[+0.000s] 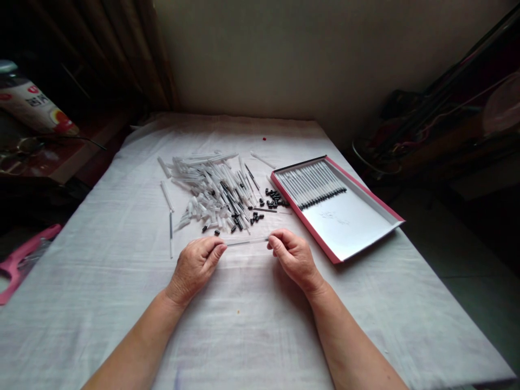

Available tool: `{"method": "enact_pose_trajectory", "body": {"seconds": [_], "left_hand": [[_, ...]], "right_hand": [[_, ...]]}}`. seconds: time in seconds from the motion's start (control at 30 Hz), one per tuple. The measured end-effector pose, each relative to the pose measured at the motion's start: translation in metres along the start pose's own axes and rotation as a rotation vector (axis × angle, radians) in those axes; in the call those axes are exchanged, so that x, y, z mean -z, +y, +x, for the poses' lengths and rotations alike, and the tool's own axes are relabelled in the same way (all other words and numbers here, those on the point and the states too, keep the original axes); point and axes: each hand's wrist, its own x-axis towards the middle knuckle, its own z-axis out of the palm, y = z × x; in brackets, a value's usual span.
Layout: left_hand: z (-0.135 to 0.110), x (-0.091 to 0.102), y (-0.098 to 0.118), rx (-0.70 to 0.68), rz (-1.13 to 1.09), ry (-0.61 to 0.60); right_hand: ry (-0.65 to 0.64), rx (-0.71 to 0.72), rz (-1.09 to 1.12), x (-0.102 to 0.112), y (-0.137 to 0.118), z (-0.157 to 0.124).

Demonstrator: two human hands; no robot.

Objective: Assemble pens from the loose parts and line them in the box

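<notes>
Head view: rod (238,242) spans between hands, long axis left to right, pile (221,181) just beyond
Left hand (199,264): pinches rod's left end
Right hand (293,256): pinches rod's right end, nearer the tray (353,227)

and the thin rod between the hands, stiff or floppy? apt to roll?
The thin rod looks nearly straight between the left hand and the right hand, so probably fairly stiff. It's very slim, so likely light. It may roll on the cloth if its section is round, which is too small to make out.
</notes>
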Motion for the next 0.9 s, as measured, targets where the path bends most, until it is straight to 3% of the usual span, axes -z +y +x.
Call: {"method": "enact_pose_trajectory", "body": {"seconds": [0.3,0.67,0.9], "left_hand": [[-0.0014,-0.003,-0.0002,0.035,-0.069,0.029],[-0.0027,-0.0086,-0.0025,0.045,-0.194,0.102],[-0.0025,-0.0084,0.0006,0.046,-0.214,0.042]], "right_hand": [[-0.05,-0.049,0.027,0.0018,0.0035,0.0],[-0.002,-0.09,0.033,-0.0037,0.0026,0.0017],[-0.06,-0.109,0.068,-0.0025,0.0032,0.0002]]}}
